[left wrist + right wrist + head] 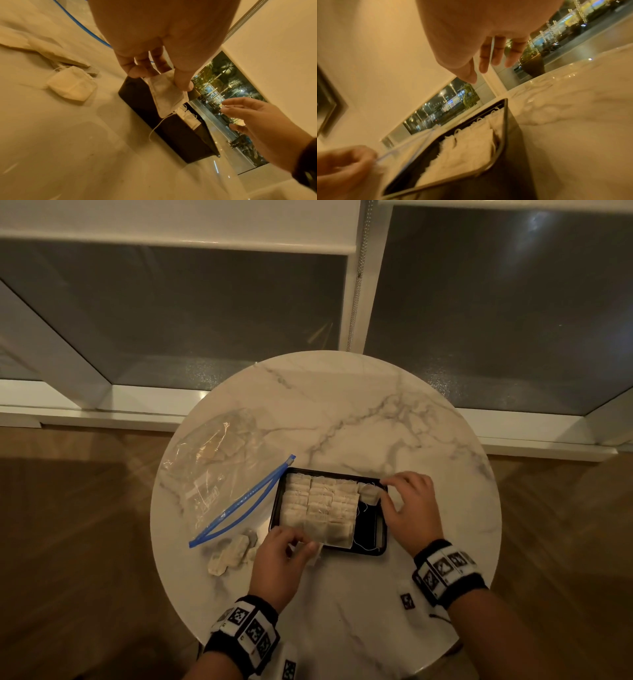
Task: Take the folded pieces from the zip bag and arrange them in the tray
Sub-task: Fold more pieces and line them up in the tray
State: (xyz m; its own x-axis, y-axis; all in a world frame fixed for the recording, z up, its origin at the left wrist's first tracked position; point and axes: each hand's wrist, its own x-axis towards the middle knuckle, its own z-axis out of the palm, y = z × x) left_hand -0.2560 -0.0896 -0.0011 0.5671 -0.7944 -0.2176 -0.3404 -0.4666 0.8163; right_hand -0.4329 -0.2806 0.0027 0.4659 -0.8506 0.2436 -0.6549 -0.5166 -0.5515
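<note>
One folded piece [164, 94] in left hand [159, 44]

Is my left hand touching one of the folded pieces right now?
Touching. The left wrist view shows the left hand pinching a folded piece between thumb and fingers, above the black tray.

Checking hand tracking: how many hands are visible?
2. The left hand pinches a folded piece at the tray's near edge; the right hand is at its far right corner, empty.
</note>
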